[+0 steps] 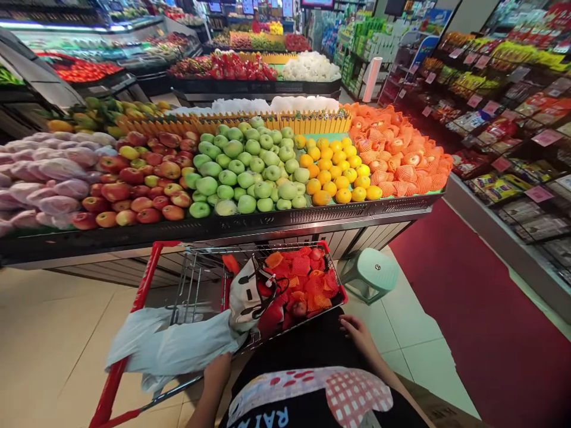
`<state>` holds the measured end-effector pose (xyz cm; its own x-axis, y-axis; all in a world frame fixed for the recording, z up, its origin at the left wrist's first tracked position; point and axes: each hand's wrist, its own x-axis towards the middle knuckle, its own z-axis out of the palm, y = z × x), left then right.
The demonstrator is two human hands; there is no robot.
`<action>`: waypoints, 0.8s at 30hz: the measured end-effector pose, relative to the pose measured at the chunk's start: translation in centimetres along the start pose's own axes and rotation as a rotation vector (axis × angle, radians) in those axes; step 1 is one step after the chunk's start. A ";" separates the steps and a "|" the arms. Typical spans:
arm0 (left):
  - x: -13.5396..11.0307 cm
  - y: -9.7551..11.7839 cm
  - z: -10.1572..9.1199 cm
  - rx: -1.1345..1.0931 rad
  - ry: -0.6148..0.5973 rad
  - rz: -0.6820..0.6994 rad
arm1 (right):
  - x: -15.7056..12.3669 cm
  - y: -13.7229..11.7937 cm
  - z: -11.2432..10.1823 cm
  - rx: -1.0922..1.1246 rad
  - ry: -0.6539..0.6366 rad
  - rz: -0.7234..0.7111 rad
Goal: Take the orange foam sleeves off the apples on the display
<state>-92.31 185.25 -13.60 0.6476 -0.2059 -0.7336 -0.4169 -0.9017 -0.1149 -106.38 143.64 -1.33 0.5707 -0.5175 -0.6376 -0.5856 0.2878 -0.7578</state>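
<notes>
My left hand (217, 370) is at the near side of the shopping cart (145, 279), beside a pale plastic sheet or bag (182, 345). Its fingers are hidden, so its grip cannot be made out. Over the floor by the cart's front corner, my right hand (357, 333) is open, with loosely bent fingers and nothing in it. Inside the cart lie red and orange foam fruit nets (301, 266), with a few round fruits showing among them. A white bag with black markings (245, 297) leans next to the nets.
Behind the cart, a display stand (267, 224) bears red apples (143, 190), green apples (245, 169), oranges (334, 169) and net-wrapped fruit (397, 154). A pale green stool (375, 270) stands right of the cart. Packaged-goods shelves (513, 113) line the right side, beside a red floor mat (464, 297).
</notes>
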 end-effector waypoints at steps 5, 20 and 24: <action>0.0 -1.9 0.9 -0.012 -0.008 -0.081 | -0.1 -0.1 1.8 0.011 -0.037 -0.016; 0.0 -13.9 -0.4 0.117 -0.030 -0.275 | 0.4 -0.5 2.4 -0.024 0.032 0.059; 0.7 -15.7 -0.4 0.194 0.013 -0.351 | 0.3 -0.2 2.5 -0.034 0.058 0.068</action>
<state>-85.05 199.08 -12.01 0.7798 0.0955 -0.6187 -0.2809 -0.8298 -0.4822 -104.65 145.41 -1.76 0.4953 -0.5432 -0.6780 -0.6416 0.2975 -0.7070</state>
